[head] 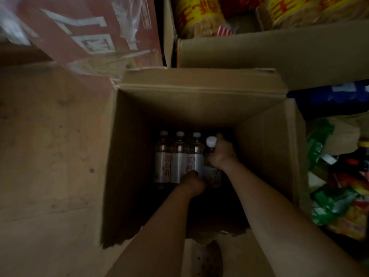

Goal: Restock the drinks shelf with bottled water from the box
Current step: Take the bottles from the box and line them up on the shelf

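Note:
An open cardboard box (pixel 199 108) stands on the floor, and both my arms reach down into it. Several clear water bottles with white caps and white labels lie side by side at its dim bottom; the left one (pixel 162 156) is fully in view. My right hand (pixel 221 152) grips the neck of the rightmost bottle (pixel 214 175), whose cap is raised above the others. My left hand (pixel 192 183) is curled over the lower end of the third bottle (pixel 196 154); its fingers are hidden in the dark.
A red printed carton (pixel 89 37) leans at the upper left. Another cardboard box (pixel 259 48) with yellow snack packs sits behind. Blue, green and red packets and a dark bottle (pixel 339 176) crowd the right side. Bare wooden floor (pixel 50 146) lies to the left.

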Tool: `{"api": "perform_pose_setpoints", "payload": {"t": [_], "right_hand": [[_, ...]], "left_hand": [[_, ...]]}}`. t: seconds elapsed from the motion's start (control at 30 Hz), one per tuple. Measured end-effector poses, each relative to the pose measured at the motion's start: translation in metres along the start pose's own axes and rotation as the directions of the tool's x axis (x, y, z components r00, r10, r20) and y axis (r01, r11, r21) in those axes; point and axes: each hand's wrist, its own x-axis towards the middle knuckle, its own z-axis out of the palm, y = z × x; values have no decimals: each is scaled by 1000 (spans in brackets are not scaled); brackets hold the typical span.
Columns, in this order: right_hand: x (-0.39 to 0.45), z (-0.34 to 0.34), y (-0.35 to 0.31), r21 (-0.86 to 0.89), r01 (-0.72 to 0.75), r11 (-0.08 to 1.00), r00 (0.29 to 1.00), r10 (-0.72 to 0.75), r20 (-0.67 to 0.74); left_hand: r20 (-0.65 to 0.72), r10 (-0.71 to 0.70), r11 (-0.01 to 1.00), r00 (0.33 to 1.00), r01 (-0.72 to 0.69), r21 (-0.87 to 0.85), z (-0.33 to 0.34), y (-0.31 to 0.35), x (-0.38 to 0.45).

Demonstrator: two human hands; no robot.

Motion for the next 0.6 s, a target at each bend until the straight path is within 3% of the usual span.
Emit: {"api": "perform_pose_setpoints", "payload": {"t": [0.13, 0.23, 0.33, 0.43, 0.6], "right_hand": [[-61, -43, -34, -106, 145, 984, 987, -152, -61], [-109, -97, -73, 0, 231, 973, 969, -230, -95], [-166, -161, -110, 141, 346, 928, 931, -320, -177], [-228, -230, -137, 228, 419, 879, 895, -358, -266], [-338, -344, -164, 283, 518, 807, 808, -353, -471]], "left_hand": [[-52, 75, 997, 996, -74, 23, -19, 3, -44], [-105, 224, 969, 969, -210, 133, -34, 21, -88], [-236, 373, 927, 897, -350, 135, -49, 50, -144], [-347, 518, 853, 782, -503, 140, -63, 92, -215], [-156, 693, 721, 704, -675, 156, -65, 165, -342]]}}
